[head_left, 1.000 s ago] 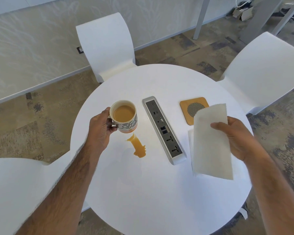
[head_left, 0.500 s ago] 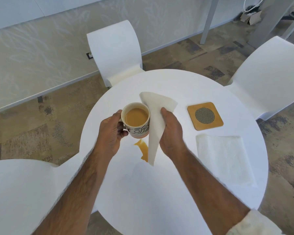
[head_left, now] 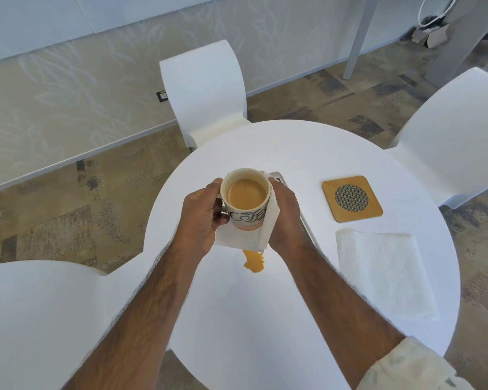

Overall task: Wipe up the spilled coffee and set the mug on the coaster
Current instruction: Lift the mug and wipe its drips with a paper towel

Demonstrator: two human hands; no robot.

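Observation:
A white mug [head_left: 247, 202] with black lettering, full of milky coffee, is held above the round white table [head_left: 265, 319]. My left hand [head_left: 202, 218] grips its handle side. My right hand [head_left: 285, 218] presses a white paper towel [head_left: 237, 239] against the mug's right side and under its base. A tan coffee spill [head_left: 254, 263] lies on the table just below the towel's edge. The square wooden coaster [head_left: 352, 199] with a dark mesh centre sits to the right, apart from both hands.
A second paper towel [head_left: 383, 273] lies flat on the table's right side. A grey power strip [head_left: 279, 177] is mostly hidden behind my right hand. White chairs stand at the back [head_left: 203, 88], right [head_left: 457, 142] and near left [head_left: 40, 319].
My right hand has carried the paper towel from the right side to the mug and wrapped it around and under the mug. The mug is raised; the view has shifted.

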